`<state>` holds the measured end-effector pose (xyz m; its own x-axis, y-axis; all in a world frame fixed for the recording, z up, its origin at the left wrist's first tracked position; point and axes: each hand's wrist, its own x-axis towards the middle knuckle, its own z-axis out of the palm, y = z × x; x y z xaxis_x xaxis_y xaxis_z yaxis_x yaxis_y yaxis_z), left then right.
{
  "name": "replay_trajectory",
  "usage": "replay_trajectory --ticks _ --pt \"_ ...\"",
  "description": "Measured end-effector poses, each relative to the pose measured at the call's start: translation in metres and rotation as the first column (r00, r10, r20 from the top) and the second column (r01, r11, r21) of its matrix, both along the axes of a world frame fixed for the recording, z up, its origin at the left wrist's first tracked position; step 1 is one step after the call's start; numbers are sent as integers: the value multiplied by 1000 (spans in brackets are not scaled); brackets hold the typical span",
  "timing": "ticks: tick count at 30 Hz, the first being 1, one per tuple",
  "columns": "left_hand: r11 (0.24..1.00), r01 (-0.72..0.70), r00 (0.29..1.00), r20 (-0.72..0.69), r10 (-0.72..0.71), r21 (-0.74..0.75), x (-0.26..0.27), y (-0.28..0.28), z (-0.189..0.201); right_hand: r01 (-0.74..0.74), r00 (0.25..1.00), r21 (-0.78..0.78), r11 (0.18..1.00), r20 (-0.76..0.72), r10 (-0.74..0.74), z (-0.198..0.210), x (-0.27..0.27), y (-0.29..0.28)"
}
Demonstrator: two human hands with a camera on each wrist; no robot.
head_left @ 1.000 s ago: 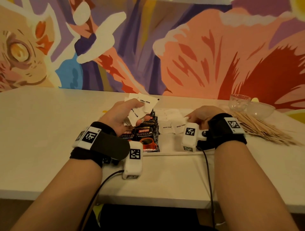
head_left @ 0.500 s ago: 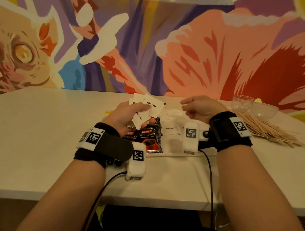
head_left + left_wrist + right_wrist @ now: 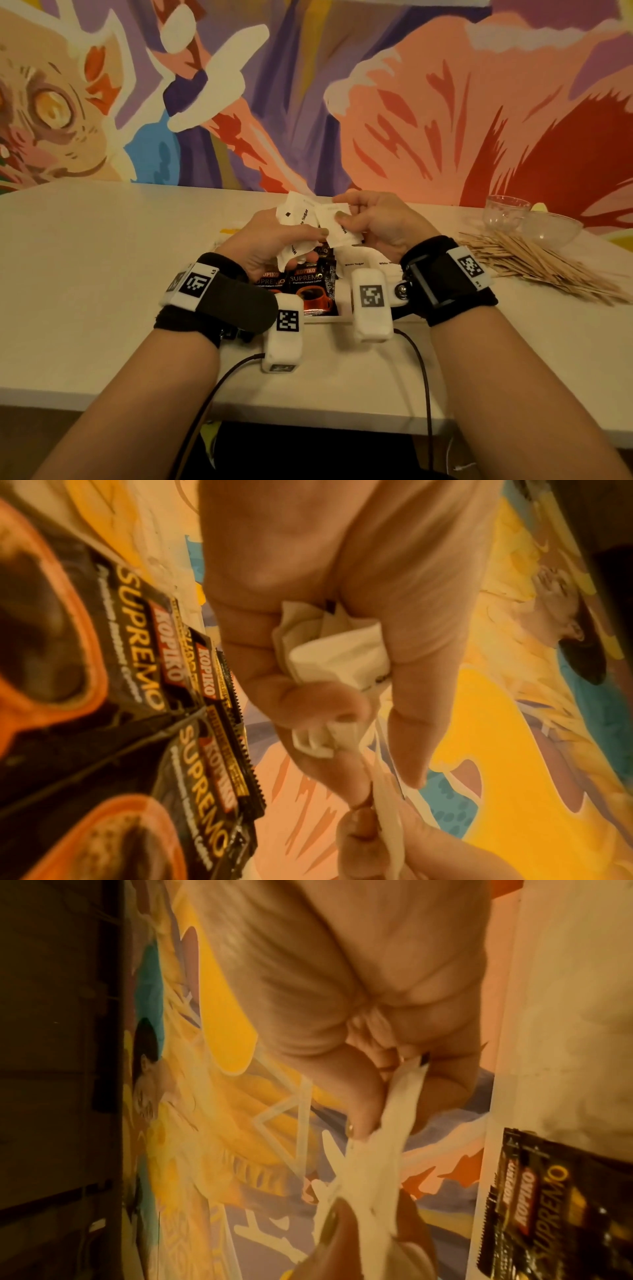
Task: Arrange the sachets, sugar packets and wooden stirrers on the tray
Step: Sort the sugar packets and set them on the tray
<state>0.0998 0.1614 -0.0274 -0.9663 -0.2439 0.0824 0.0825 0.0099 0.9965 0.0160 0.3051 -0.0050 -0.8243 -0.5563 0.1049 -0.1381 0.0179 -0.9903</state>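
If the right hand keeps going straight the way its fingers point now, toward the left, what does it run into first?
Most likely the left hand and its bunch of sugar packets. The right hand already pinches one packet right beside that bunch, fingertips nearly meeting the left thumb. Exact depth between them is unclear.

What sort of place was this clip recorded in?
Probably a café or coffee corner. A bright painted mural covers the wall behind a long pale table that carries instant-coffee sachets, white sugar packets and a pile of wooden stirrers.
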Motion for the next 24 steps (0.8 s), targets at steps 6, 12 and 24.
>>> replay_trajectory --ticks 6,12,24 --pt "997 -64 998 -3 64 32 -1 -2 -1 -42 994 -30 999 96 45 1 7 1" --pt "994 -91 995 -37 93 65 -3 -2 -3 -21 999 291 956 -28 30 -4 3 13" --pt "905 -56 983 182 -24 422 -1 4 3 280 920 419 864 140 -366 -17 -28 32"
